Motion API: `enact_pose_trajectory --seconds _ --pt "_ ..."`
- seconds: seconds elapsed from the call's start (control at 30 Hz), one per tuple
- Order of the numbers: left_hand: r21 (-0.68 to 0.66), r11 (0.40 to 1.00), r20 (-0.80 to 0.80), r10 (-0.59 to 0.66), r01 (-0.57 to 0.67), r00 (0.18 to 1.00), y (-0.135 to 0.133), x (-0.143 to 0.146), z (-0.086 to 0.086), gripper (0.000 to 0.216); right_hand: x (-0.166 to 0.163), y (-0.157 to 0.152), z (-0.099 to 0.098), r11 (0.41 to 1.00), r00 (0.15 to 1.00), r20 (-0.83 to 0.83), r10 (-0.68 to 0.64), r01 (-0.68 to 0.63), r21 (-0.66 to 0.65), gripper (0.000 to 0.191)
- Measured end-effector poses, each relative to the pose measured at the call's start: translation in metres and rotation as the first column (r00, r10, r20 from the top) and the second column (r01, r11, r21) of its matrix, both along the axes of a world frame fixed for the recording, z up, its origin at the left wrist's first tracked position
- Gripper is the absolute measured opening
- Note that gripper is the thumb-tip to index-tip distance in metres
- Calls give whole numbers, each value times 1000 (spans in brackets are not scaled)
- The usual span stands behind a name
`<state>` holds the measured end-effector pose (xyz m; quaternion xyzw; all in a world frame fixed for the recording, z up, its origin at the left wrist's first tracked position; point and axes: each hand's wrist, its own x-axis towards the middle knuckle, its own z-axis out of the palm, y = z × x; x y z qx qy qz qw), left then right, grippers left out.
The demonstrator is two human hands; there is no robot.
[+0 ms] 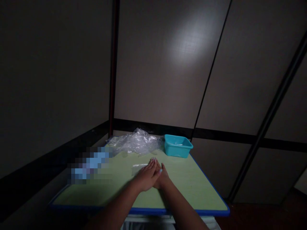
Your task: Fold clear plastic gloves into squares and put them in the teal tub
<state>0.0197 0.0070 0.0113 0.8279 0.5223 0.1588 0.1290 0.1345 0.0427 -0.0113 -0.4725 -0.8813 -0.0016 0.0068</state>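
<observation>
My left hand lies over my right hand above the middle of the table, the two crossed with palms facing. The left fingers stretch out flat and point away from me. My right thumb sticks up, while most of the right fingers are covered by the left hand. Whether anything sits between the palms is hidden. Just left of the hands, a small clear plastic bag lies flat on the table, partly behind my left fingers.
The pale green table has a blue edge. At its back lie a large crumpled clear plastic sheet and a turquoise plastic basket. A blurred blue item is at the left edge. Panelled walls stand behind and left.
</observation>
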Motion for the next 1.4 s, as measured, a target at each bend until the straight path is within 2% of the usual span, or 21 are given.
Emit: enact_pose_trajectory --seconds 0.2,0.63,0.9,1.1,1.2,1.27,1.4 --pt "0 997 -76 81 -81 994 1 -14 -8 69 -7 -9 13 994 996 -5 -92 91 -63 70" --pt "60 966 -210 259 -252 943 -6 -51 -20 72 -9 -19 22 988 988 -64 -144 140 -70 80" --pt "71 915 -221 403 -397 888 -10 -70 -22 79 -9 -23 25 984 983 -72 -167 162 -73 88" --pt "148 845 -172 533 -513 828 -21 -74 -20 80 -8 -20 19 986 981 -100 -163 160 -43 76" --pt "209 867 -149 486 -453 861 -27 -64 -17 70 -8 -15 14 985 980 -103 -169 165 -47 66" --pt "200 916 -138 378 -348 915 -29 -52 -15 69 -7 -12 12 986 981 -100 -167 163 -46 63" --pt "148 957 -134 268 -249 954 -22 -17 -13 73 -3 -9 10 991 989 -72 -128 125 -38 59"
